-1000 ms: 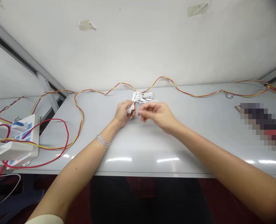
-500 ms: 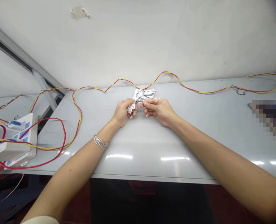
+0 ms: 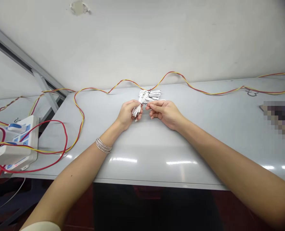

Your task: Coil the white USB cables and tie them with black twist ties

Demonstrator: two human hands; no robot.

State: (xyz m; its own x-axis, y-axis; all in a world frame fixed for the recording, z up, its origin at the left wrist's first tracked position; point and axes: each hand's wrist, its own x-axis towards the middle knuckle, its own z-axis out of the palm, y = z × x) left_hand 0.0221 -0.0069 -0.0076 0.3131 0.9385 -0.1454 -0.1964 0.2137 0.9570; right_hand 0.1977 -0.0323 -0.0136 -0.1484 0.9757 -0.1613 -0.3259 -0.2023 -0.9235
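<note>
A coiled white cable [image 3: 136, 111] is pinched between the thumb and fingers of my left hand [image 3: 126, 114]. Its upper loop shows above the thumb, and a dark tie seems to cross its middle. Just to the right, my right hand [image 3: 165, 111] has thumb and forefinger pressed together close to the coil. Whatever is in that pinch is too small to make out. Behind my fingers, more bundled white cables [image 3: 155, 95] with a dark tie lie on the grey table [image 3: 157, 138], partly covered by the held coil and my right hand.
Twisted red-and-yellow wire [image 3: 125, 80] runs along the back of the table by the wall. At left stands a white power strip [image 3: 33, 133] with plugs and a looping red wire [image 3: 65, 134]. A blurred-out flat object [image 3: 280, 115] lies at right.
The view has shifted slightly. Both hands keep nearly the same pose around the coiled cable, with my right fingertips very slightly farther from it.
</note>
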